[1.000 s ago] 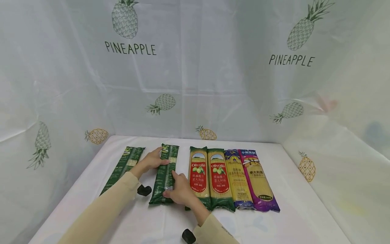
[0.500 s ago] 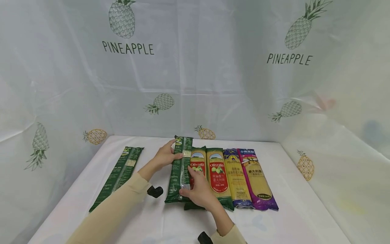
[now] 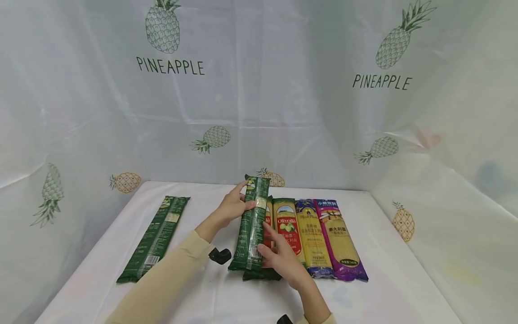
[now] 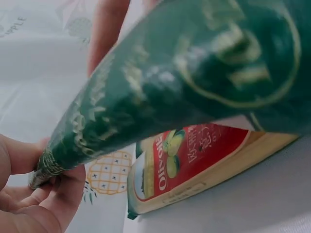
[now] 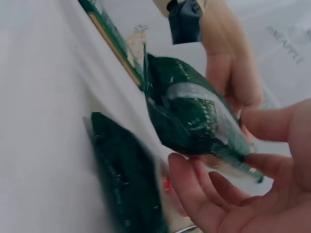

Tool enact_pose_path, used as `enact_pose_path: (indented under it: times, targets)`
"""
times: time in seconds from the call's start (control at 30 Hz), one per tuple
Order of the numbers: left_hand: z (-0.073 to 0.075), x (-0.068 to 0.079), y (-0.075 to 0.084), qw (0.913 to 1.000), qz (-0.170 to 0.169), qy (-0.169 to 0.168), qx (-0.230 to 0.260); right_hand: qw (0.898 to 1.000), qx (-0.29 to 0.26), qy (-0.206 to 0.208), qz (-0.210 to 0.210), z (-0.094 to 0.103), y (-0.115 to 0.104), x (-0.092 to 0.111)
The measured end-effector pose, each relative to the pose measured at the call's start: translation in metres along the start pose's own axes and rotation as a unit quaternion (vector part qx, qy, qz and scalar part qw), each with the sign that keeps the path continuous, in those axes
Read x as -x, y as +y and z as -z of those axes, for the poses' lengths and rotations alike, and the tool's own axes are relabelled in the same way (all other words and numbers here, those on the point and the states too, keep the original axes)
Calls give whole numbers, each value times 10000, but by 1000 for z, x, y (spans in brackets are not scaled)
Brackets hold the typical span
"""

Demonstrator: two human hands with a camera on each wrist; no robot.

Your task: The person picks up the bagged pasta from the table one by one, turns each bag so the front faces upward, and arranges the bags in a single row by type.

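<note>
Both my hands hold a green spaghetti packet (image 3: 252,229), back side up, over the leftmost red-labelled Olivoilà spaghetti packet (image 3: 269,211), covering much of it. My left hand (image 3: 232,206) grips its far left side, as the left wrist view also shows, with thumb and fingers around the narrow end. My right hand (image 3: 283,258) holds the near right side, its thumb on one face and fingers beneath in the right wrist view. The packet is tilted, far end higher, and stands clear of the packet under it (image 5: 126,179) in that view.
Another green spaghetti packet (image 3: 155,240) lies back side up at the left. To the right, side by side, are a second Olivoilà packet (image 3: 288,225), a yellow-and-blue spaghetti packet (image 3: 315,238) and a purple-ended one (image 3: 341,238). A pineapple-print curtain (image 3: 259,90) hangs behind the white-covered table (image 3: 384,292).
The green packet, held in both hands, has moved right from the gap between the packets and risen, now overlapping the leftmost Olivoilà packet. The other packets stay in place.
</note>
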State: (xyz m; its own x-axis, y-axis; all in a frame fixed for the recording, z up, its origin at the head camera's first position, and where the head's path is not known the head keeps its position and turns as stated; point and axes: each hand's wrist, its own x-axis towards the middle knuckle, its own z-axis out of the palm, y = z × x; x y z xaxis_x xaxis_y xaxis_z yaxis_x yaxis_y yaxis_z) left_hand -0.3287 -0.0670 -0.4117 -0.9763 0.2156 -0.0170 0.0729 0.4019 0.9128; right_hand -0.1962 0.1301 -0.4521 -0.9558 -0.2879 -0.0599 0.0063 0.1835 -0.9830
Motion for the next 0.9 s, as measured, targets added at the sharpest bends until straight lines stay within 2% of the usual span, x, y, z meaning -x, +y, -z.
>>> enact_pose_path:
  times: [0.2,0.3,0.5,0.67,0.9]
  targets:
    - [-2,2,3,9989,44,-149,438,9956,-813,-169,-422,-1,4,-3]
    - [-3,4,4,9989,40,-173,426,9962,-761,-122,-415,-3,7,-6]
    - [-4,6,4,9995,51,-186,250,9991,-353,221,96,-6,12,-8]
    - [-6,7,1,9998,-43,-171,-54,9982,-367,411,217,-10,13,-8]
    - [-7,9,-2,9956,-285,-37,-893,9964,-208,768,305,-14,10,-7]
